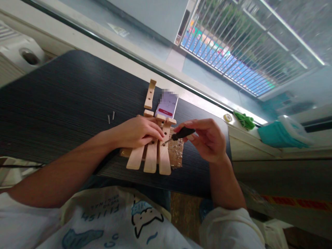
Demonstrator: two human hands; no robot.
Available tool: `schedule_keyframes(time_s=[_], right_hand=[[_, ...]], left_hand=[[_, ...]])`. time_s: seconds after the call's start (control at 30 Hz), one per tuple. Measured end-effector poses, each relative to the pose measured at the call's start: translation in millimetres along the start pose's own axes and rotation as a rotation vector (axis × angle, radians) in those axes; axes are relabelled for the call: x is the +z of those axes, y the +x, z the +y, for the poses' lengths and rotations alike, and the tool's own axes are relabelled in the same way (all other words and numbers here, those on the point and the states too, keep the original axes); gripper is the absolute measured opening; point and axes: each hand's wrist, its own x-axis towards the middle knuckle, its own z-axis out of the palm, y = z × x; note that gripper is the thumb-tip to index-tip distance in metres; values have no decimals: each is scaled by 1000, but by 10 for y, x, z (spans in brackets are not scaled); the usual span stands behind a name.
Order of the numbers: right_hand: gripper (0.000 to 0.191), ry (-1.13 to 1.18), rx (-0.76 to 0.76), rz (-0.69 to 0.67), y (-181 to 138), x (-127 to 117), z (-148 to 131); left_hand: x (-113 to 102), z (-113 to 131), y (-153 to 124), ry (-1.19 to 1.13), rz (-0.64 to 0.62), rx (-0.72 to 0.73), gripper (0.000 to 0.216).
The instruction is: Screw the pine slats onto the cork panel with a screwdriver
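Observation:
A wooden rack of three pale slats (151, 157) lies on the dark table (64, 103) over a brown board (176, 152). My left hand (138, 131) presses down on the slats, fingers curled over them. My right hand (207, 138) pinches a small black-handled screwdriver (181, 133). Its tip points at a hole in the right slat. A separate wooden slat (150, 94) lies just beyond the rack.
A phone (167, 105) with a lit screen lies behind the rack. Two small screws (111, 117) rest on the table to the left. A roll of tape (227, 118), a green cloth (245, 121) and a teal item (280, 133) sit on the window sill at right.

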Motion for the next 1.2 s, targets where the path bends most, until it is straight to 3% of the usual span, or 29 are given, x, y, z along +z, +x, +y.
schedule_keyframes(time_s=[0.27, 0.87, 1.2], right_hand=[[31, -92, 46, 26, 4, 21, -16], [32, -34, 37, 13, 19, 29, -10], [34, -27, 54, 70, -4, 41, 61]], left_hand=[[3, 17, -8, -19, -42, -46, 32], [13, 19, -6, -18, -40, -55, 34], [10, 23, 1, -60, -37, -69, 33]])
